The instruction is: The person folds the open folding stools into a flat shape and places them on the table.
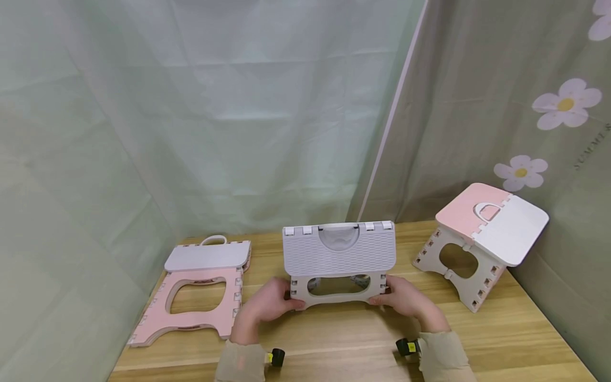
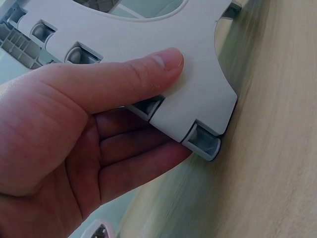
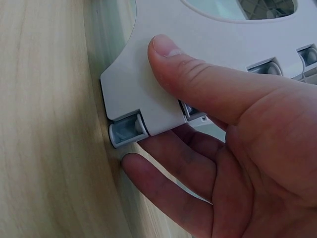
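Observation:
A grey folding stool stands at the middle of the wooden table, its textured top panel tilted toward me above a side leg panel with an oval opening. My left hand grips the lower left edge of that leg panel. In the left wrist view the thumb lies on the panel's face while the other fingers go behind its hinged edge. At the lower right edge my right hand grips the same panel. The right wrist view shows that thumb on the face, with fingers behind and one fingertip apart below the corner.
At the left lies a pink and white folding stool, partly folded, with its handle up. An unfolded pink and white stool stands tilted at the right near the flowered curtain. A pale curtain hangs behind the table.

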The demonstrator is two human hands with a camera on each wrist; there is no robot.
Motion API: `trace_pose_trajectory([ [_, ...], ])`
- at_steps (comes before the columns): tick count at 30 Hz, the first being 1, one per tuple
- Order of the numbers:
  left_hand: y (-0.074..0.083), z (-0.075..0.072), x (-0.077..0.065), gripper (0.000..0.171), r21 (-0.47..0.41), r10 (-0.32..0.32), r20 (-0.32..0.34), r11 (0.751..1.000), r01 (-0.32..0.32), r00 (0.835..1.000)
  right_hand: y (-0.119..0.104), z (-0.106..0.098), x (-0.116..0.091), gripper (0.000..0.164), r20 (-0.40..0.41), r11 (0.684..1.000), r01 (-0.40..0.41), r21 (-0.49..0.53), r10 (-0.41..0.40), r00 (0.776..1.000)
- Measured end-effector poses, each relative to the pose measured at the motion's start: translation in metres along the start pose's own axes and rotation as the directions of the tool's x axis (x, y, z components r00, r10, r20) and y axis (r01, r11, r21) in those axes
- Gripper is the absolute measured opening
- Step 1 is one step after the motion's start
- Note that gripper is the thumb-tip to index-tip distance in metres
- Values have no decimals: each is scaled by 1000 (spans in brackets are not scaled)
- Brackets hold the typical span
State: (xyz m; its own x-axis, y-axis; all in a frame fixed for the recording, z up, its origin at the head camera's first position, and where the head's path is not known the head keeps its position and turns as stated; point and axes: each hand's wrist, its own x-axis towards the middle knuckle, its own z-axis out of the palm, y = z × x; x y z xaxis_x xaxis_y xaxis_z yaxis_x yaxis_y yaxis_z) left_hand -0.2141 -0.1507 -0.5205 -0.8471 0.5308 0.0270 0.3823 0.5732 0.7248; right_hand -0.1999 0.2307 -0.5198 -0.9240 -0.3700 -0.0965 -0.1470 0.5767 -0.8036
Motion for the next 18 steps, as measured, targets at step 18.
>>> trace_pose_trajectory([
  [18,1,-1,-1,21,6,3,0,1000,-3,1000,-3,0,-1,36,10,1000,7,24,-7,1000],
])
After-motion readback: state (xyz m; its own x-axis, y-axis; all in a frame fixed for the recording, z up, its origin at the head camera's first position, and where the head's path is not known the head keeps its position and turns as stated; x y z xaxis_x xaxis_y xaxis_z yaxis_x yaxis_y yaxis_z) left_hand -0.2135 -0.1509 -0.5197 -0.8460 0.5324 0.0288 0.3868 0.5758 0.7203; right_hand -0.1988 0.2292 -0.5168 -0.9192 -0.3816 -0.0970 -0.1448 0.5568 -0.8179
